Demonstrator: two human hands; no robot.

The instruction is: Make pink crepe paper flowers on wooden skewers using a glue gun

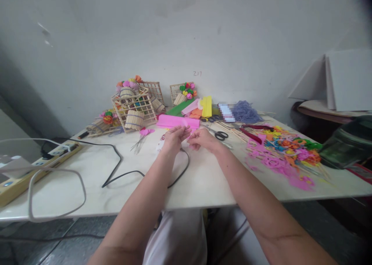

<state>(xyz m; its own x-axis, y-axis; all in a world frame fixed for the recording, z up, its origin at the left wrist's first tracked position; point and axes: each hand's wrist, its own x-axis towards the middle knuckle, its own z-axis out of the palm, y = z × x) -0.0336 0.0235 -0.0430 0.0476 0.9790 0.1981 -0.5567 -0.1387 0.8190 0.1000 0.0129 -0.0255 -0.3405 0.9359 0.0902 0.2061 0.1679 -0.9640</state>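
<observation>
My left hand (176,138) and my right hand (205,139) meet over the middle of the table, fingertips nearly touching. Both are closed in a pinch. A little pink shows by the right fingertips, but what the fingers hold is too small and blurred to name. Just behind them lies a sheet of bright pink paper (171,121). Partly covered by my left hand is a white object with a red pattern (160,144); a black cord (187,166) runs close by. Left of it lie pink paper petals on thin wires (143,133).
Stick racks with paper flowers (135,119) stand at the back left. A power strip (37,166) and looping cables occupy the left side. Black scissors (221,135), red-handled pliers (251,135), purple strands (247,111) and colourful paper scraps (290,148) lie right, beside a dark green jar (347,142).
</observation>
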